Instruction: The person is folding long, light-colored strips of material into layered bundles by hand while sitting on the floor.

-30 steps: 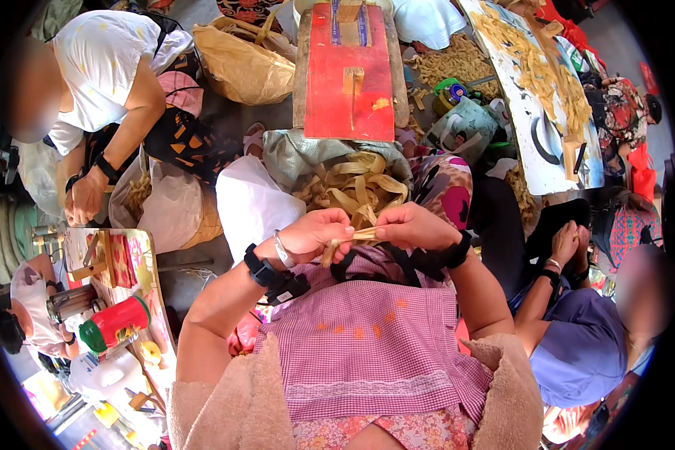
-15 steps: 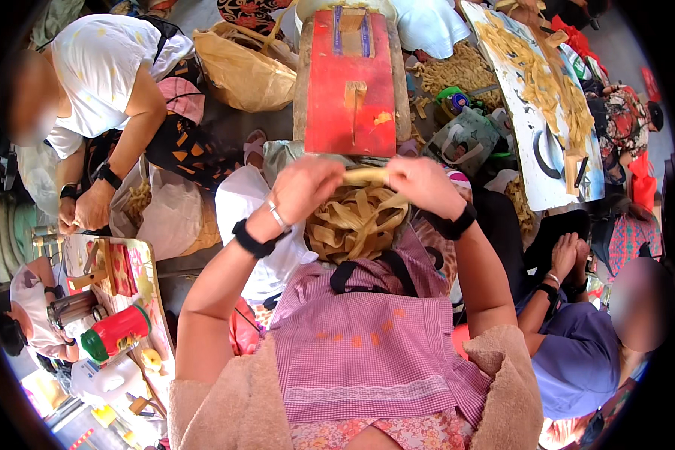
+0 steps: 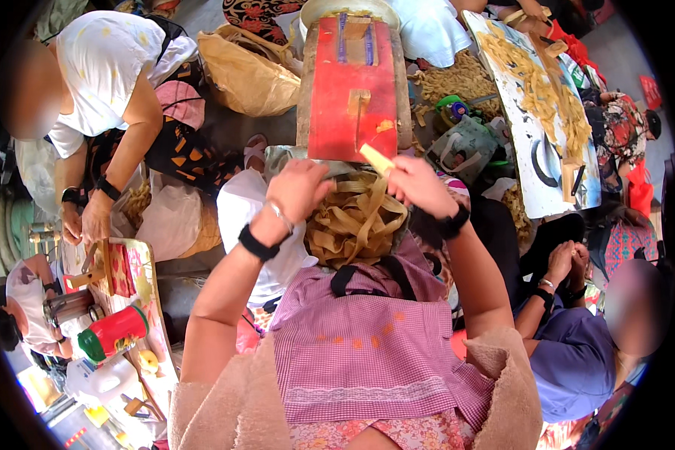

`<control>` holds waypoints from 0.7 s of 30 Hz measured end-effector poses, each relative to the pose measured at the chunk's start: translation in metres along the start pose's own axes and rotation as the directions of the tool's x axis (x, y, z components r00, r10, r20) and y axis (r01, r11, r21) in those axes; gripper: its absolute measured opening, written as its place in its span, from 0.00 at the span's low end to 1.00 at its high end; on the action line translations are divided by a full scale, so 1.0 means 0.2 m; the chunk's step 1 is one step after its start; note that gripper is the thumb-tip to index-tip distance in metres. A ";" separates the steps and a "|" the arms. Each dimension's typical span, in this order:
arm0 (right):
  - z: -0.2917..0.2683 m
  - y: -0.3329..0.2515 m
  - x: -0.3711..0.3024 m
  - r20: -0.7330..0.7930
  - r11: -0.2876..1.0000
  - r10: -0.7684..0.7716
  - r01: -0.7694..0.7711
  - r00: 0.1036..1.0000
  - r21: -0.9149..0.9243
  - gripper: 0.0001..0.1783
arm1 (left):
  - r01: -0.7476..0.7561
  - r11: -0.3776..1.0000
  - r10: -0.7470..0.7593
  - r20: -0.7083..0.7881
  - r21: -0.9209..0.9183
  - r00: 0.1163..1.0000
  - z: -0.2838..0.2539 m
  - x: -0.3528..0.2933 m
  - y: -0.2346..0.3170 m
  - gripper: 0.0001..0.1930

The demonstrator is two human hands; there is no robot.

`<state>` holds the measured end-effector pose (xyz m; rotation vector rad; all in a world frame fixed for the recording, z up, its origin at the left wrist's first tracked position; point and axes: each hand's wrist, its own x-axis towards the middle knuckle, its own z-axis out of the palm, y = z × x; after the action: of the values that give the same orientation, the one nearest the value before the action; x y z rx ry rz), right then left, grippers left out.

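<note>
My right hand (image 3: pixel 421 184) is closed round the lower end of a short, pale yellow roll (image 3: pixel 376 160), which tilts up to the left. The roll is near the close end of a red board (image 3: pixel 352 124). My left hand (image 3: pixel 300 187) is apart from it, fingers a little bent and spread, with nothing visible in them. Below and between both hands lies a heap of flat tan strips (image 3: pixel 356 225), loosely tangled, in front of my lap. Whether the roll is made of the same strips I cannot tell.
The red board carries a small wooden block (image 3: pixel 358 100) and a thin rod. A brown paper bag (image 3: pixel 247 71) stands at the far left. At the right, a white board (image 3: pixel 528 142) holds more tan strips. Co-workers sit on both sides, with a red jar (image 3: pixel 116 331) at the left.
My left hand has come off the roll and drawn slightly left. The roll, level between both hands before, now tilts up from my right hand alone.
</note>
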<state>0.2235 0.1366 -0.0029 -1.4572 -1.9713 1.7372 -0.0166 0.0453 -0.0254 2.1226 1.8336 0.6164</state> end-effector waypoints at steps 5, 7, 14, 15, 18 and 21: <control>0.22 -0.06 -0.22 0.337 0.918 -0.091 -0.053 0.937 0.393 0.13 | -0.218 0.976 0.216 -0.091 -0.012 0.972 -0.03 -0.18 0.23 0.26; 0.22 -0.05 -0.28 0.468 0.924 -0.031 -0.152 0.883 0.350 0.12 | -0.225 0.968 0.210 -0.140 -0.109 0.968 0.01 -0.21 0.16 0.20; 0.19 0.03 -0.36 0.332 0.815 -0.222 -0.012 0.917 0.579 0.16 | 0.239 0.834 -0.052 0.361 -0.497 0.931 0.14 -0.36 0.21 0.07; 0.20 0.01 -0.36 0.266 0.892 -0.181 0.044 0.947 0.450 0.18 | 0.444 0.662 -0.061 0.548 -0.603 0.834 0.12 -0.38 0.30 0.07; 0.31 0.12 -0.36 0.187 0.939 -0.340 0.343 0.922 0.014 0.19 | 0.680 0.074 -0.020 0.681 -0.729 0.732 0.01 -0.35 0.33 0.17; 0.34 0.09 -0.38 0.119 0.946 -0.167 0.125 0.979 0.300 0.16 | 0.509 -0.139 -0.172 0.526 -0.850 0.833 0.03 -0.31 0.25 0.13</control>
<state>0.2297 0.0336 -0.0032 -1.0892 -1.7381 2.0092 0.0239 -0.0238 -0.0166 0.5185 0.9551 1.0148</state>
